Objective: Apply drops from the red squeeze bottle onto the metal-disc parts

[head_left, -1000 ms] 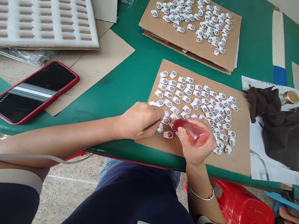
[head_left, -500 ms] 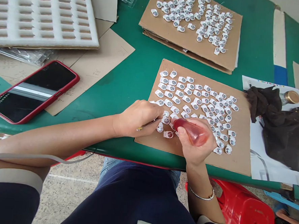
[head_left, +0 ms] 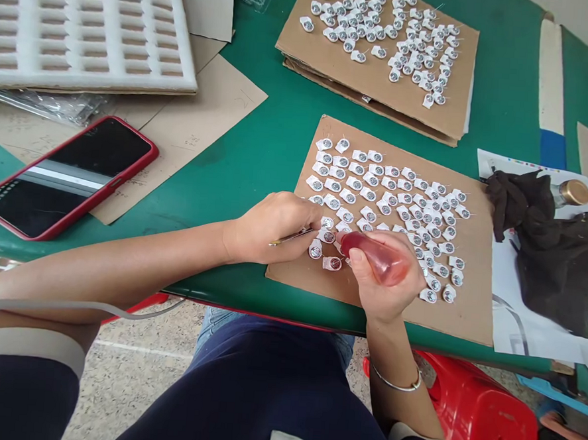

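Note:
My left hand (head_left: pixel 278 229) is closed round a thin metal tool (head_left: pixel 289 237), over the left part of a cardboard sheet (head_left: pixel 460 316). In my right hand (head_left: pixel 390 279) is a soft bottle of red liquid (head_left: pixel 379 257), its narrow end pointing left toward my left fingertips. Between the hands lie small white pieces with round silver centres, one of them (head_left: pixel 327 236) right by the fingertips. Another piece (head_left: pixel 332 263), with a reddish centre, lies just below. Several rows of such pieces cover the sheet. The tool's tip is hidden by my fingers.
A second cardboard stack (head_left: pixel 305 45) with more pieces stands at the back. On the left are a red-cased phone (head_left: pixel 67 176) and a white foam tray (head_left: pixel 101 29). Dark cloth (head_left: pixel 560 269) and a gold-capped jar (head_left: pixel 575 191) lie at the right. A red stool (head_left: pixel 496 418) stands below.
My left hand has shifted very slightly upward with the tool. My right hand holds the bottle in nearly the same place. The whole view has moved a little.

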The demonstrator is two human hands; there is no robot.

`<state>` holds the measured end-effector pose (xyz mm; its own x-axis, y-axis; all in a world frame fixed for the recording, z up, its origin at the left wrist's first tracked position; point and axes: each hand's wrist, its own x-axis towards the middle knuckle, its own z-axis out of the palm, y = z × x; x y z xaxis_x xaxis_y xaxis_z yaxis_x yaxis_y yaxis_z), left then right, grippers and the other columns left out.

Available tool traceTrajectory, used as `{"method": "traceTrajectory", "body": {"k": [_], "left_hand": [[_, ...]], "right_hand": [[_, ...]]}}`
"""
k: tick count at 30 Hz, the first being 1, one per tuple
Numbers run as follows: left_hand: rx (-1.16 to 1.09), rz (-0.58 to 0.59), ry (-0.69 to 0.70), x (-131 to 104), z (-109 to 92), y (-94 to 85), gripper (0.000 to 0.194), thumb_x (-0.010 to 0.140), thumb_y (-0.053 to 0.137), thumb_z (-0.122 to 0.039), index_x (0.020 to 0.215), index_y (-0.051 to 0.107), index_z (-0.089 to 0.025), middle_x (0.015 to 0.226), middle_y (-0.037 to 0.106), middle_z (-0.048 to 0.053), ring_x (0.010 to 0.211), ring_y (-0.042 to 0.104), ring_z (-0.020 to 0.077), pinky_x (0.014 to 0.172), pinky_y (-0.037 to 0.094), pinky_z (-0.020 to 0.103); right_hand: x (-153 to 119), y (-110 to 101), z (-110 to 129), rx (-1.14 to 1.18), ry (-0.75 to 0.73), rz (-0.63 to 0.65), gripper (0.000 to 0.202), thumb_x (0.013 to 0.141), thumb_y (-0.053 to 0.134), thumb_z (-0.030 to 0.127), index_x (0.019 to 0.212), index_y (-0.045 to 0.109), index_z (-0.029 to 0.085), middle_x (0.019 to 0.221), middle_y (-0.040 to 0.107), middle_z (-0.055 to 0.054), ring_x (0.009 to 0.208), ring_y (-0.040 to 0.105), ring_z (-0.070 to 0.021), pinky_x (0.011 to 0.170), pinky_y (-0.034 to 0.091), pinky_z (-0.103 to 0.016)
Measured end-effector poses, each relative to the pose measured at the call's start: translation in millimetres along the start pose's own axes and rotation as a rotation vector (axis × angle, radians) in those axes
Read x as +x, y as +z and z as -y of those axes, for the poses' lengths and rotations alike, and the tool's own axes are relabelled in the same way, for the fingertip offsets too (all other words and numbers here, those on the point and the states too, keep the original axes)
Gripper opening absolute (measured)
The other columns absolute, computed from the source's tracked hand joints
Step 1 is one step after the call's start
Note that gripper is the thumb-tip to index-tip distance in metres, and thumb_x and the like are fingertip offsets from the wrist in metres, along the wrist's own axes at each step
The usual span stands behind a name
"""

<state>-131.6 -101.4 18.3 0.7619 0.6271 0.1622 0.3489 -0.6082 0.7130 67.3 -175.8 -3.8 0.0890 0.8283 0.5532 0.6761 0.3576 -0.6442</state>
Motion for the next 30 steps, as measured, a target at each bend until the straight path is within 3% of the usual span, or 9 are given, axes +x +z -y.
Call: {"method": "traceTrajectory", "body": {"k": [15, 30], "left_hand": [[-0.096, -0.121, -0.095, 4.0, 14.7, 5.1, 0.011, 0.068, 0.056, -0.007, 0.071, 0.063, -0.015, 0.063, 0.063, -0.003, 0.054, 0.053, 0.0068, 0.05, 0.036, 0.018], [-0.109, -0.125, -0.144, 4.7, 13.8, 4.8, 0.011, 0.066, 0.057, -0.007, 0.069, 0.064, -0.015, 0.06, 0.062, -0.004, 0.051, 0.052, 0.0069, 0.048, 0.035, 0.018]], "right_hand": [[-0.1, 1.1, -0.7, 0.019, -0.011, 0.015, 0.029, 0.065, 0.074, 0.02, 0.09, 0.06, 0.017, 0.085, 0.064, -0.004, 0.079, 0.06, -0.0153, 0.074, 0.051, -0.035], [0.3, 1.7, -0.2, 0.026, -0.035, 0.013, 0.03, 0.065, 0.074, 0.018, 0.092, 0.06, 0.016, 0.085, 0.064, -0.005, 0.08, 0.06, -0.0157, 0.074, 0.051, -0.035]]}}
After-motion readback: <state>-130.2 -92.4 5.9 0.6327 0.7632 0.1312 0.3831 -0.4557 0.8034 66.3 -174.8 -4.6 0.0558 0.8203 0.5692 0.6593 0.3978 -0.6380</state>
